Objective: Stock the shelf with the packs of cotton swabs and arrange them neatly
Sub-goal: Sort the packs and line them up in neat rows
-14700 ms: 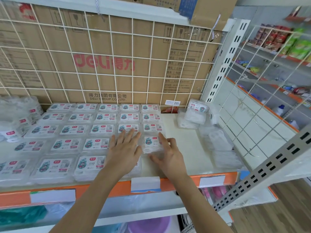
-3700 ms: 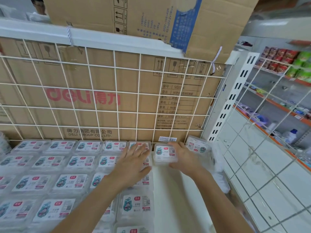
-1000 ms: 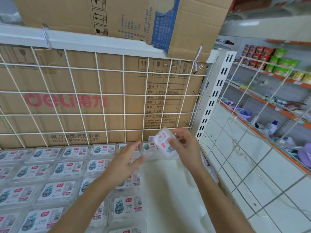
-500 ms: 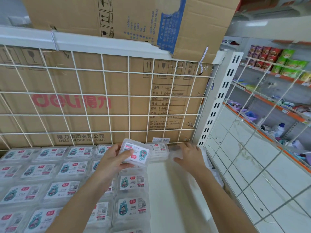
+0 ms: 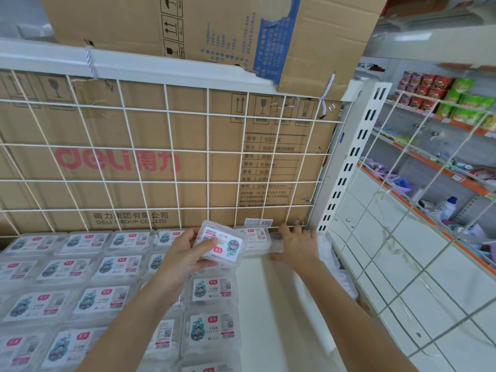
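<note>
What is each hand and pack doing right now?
left hand, holds lifted pack
lifted pack, tilted, label up
right hand, grips clear pack
clear pack, at the back, by the grid
rows of packs, flat, labels up

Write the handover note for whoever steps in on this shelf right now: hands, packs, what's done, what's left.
Hands: the left hand grips a lifted pack, tilted, label up, above the rows. The right hand curls round a clear pack at the back right, by the wire grid.
Done: the laid rows cover the shelf's left and middle.
Left: set both packs down, fill the bare strip along the right, square the rows.
</note>
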Available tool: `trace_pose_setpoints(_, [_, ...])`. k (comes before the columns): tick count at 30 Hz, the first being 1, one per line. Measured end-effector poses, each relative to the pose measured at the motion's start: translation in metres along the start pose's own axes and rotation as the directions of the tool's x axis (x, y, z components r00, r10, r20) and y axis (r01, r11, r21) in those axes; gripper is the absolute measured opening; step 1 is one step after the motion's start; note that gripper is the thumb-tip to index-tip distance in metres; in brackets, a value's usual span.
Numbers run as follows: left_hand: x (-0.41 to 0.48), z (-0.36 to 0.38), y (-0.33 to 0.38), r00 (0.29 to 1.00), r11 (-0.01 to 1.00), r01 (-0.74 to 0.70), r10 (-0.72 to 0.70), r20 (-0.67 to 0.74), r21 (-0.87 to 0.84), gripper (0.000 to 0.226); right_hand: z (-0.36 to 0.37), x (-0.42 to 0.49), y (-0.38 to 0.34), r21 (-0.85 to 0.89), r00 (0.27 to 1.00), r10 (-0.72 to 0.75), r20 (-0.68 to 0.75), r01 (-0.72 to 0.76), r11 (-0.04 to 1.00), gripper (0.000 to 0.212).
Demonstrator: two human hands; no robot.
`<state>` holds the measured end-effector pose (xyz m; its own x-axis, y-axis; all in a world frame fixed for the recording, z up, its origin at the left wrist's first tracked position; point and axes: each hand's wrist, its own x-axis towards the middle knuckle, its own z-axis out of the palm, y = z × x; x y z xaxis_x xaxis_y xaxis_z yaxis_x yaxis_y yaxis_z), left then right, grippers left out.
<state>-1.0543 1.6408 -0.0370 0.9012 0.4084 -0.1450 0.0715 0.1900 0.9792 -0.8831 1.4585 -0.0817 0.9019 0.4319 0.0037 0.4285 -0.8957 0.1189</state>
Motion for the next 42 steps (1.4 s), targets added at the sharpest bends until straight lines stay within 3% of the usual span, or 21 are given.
trace_pose_setpoints(10, [-0.003,0.002,0.001,1.0,1.0,0.001,-0.001,-0.012,0.009,0.023,-0.005,0.0,0.004,0.059,0.999,-0.04,0.017,0.039,0.997,0.07])
trace_pose_setpoints(15, [-0.006,0.001,0.002,1.0,1.0,-0.009,0.009,-0.013,0.004,0.022,-0.007,-0.004,0.008,0.225,0.99,-0.07,-0.12,0.096,0.97,0.052])
trace_pose_setpoints(17, [-0.006,0.001,0.003,1.0,1.0,-0.01,0.01,-0.011,0.009,0.023,-0.009,-0.005,0.011,0.265,0.988,-0.095,-0.121,0.124,0.956,0.056])
trace_pose_setpoints(28, [-0.011,0.008,0.005,1.0,1.0,-0.008,0.008,0.002,0.021,0.026,-0.004,0.002,0.011,-0.007,0.998,-0.057,0.04,0.057,0.998,0.079])
trace_pose_setpoints(32, [-0.012,0.006,0.004,1.0,1.0,-0.006,0.006,-0.015,0.018,0.025,-0.003,0.004,0.009,-0.022,0.997,-0.055,0.05,0.056,0.998,0.086])
trace_pose_setpoints(38, [-0.011,0.008,0.003,1.0,1.0,-0.012,0.012,-0.008,0.005,0.021,0.001,0.003,0.011,-0.005,0.999,-0.05,-0.016,0.05,0.999,0.073])
trace_pose_setpoints(42, [-0.011,0.008,0.004,1.0,1.0,-0.017,0.017,-0.002,-0.012,0.024,0.0,0.004,0.013,0.018,0.998,-0.062,0.01,0.062,0.998,0.076])
